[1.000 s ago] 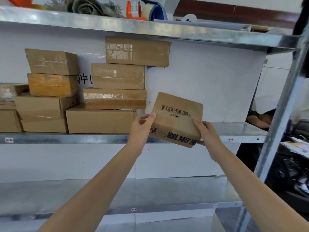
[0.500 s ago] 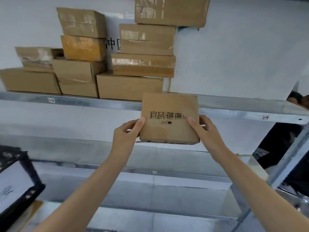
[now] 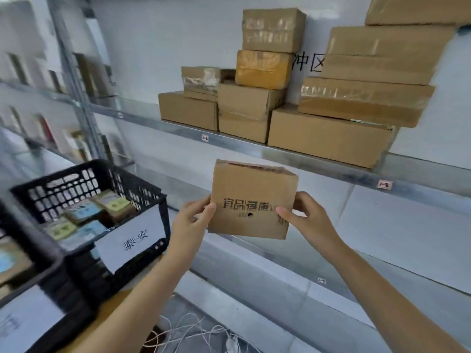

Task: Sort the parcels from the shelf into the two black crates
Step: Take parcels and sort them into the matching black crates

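Note:
I hold a small brown cardboard parcel (image 3: pixel 252 200) with black printed characters in front of the shelf, below its loaded level. My left hand (image 3: pixel 191 220) grips its left edge and my right hand (image 3: pixel 303 217) grips its right edge, thumbs on the printed face. A black crate (image 3: pixel 142 189) with a white paper label stands at the left and holds several small parcels. The near corner of a second black crate (image 3: pixel 51 276), also labelled, shows at the lower left. Several taped brown parcels (image 3: pixel 331 133) are stacked on the metal shelf (image 3: pixel 280 149) above.
The crates rest on a wooden surface (image 3: pixel 112 314) at the lower left. White cables (image 3: pixel 193 332) lie on the floor below my arms. Lower metal shelf levels (image 3: pixel 382 276) run behind the parcel. More shelving stands blurred at the far left.
My view has swung left and down, bringing the black crates into sight. The parcel has come off the shelf level and stays held in both hands, now lower and toward the crates.

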`<control>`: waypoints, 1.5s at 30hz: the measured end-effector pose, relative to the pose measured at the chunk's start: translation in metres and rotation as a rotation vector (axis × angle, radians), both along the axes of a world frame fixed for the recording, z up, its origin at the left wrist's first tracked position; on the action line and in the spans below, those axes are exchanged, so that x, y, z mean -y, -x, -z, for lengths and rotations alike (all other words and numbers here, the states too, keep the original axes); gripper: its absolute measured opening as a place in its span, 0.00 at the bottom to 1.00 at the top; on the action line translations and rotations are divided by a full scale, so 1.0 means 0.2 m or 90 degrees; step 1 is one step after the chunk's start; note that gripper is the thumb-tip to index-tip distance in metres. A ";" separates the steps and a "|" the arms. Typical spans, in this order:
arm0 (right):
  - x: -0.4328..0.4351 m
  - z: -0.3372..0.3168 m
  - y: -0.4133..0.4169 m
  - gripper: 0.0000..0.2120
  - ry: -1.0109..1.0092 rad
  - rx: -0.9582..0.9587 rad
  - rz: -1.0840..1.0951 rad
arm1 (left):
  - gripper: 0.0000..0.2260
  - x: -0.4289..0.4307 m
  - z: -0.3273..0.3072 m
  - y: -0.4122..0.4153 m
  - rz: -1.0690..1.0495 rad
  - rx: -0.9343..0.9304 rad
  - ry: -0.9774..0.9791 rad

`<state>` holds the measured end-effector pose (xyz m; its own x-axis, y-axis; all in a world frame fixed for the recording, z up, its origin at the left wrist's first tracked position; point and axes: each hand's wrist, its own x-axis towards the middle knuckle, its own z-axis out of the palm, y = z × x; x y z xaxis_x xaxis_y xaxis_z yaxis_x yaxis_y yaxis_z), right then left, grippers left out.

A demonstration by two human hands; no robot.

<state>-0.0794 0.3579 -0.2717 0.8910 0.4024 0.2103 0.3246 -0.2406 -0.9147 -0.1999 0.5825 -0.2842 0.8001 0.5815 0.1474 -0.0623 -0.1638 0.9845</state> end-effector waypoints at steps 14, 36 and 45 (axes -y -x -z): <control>-0.46 -0.02 -0.11 0.26 -0.070 -0.082 -0.173 | 0.18 -0.31 0.01 0.10 -0.097 0.001 0.029; -0.99 0.00 -0.29 0.12 -0.058 -0.103 -0.290 | 0.07 -0.74 0.03 0.08 -0.199 -0.020 0.129; -1.48 -0.01 -0.30 0.19 0.032 -0.091 -0.340 | 0.14 -1.22 0.04 0.05 -0.191 -0.030 0.259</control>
